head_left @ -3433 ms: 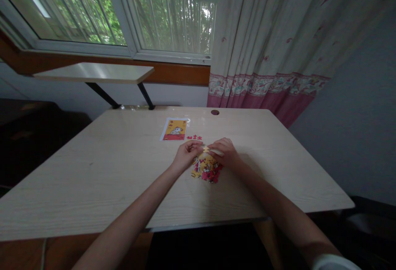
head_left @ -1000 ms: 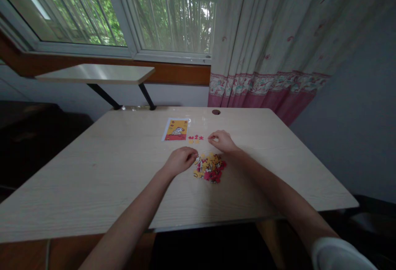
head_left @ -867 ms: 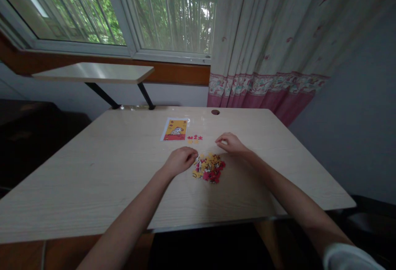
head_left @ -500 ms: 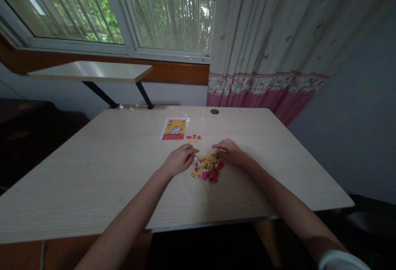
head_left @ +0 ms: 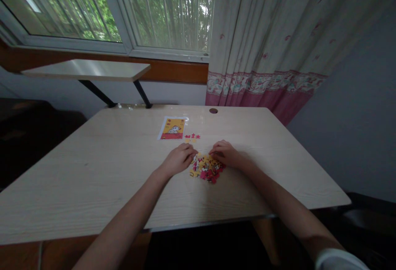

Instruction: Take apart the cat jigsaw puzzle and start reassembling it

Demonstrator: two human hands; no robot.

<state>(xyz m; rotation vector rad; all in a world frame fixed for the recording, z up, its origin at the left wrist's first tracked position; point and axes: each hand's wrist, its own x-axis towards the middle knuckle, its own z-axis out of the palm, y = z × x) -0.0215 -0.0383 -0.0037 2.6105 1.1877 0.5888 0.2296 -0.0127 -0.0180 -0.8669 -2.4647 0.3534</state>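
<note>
A heap of jigsaw puzzle pieces (head_left: pixel 206 169), yellow, red and white, lies on the wooden table in front of me. At its upper left edge is my left hand (head_left: pixel 179 158), fingers curled and pressed together; whatever is between them is too small to make out. My right hand (head_left: pixel 228 154) bends over the upper right edge, its fingertips lowered onto yellow pieces, and I cannot see whether one is pinched. Beyond the heap, several separate red pieces (head_left: pixel 193 136) form a row, with yellow pieces (head_left: pixel 190 140) just below. Beside these lies a reference picture (head_left: pixel 173 128) of a white animal on yellow and red.
The pale tabletop (head_left: pixel 108 179) reaches to the wall under the window (head_left: pixel 167 14). A raised shelf (head_left: pixel 89 70) on black supports stands at the back left. A round cable hole (head_left: pixel 213 111) sits near the back edge, before a floral curtain (head_left: pixel 266 47).
My right hand has come down and slightly left, its extended index finger now bent to the pieces. The left hand has barely moved. The view has shifted a little.
</note>
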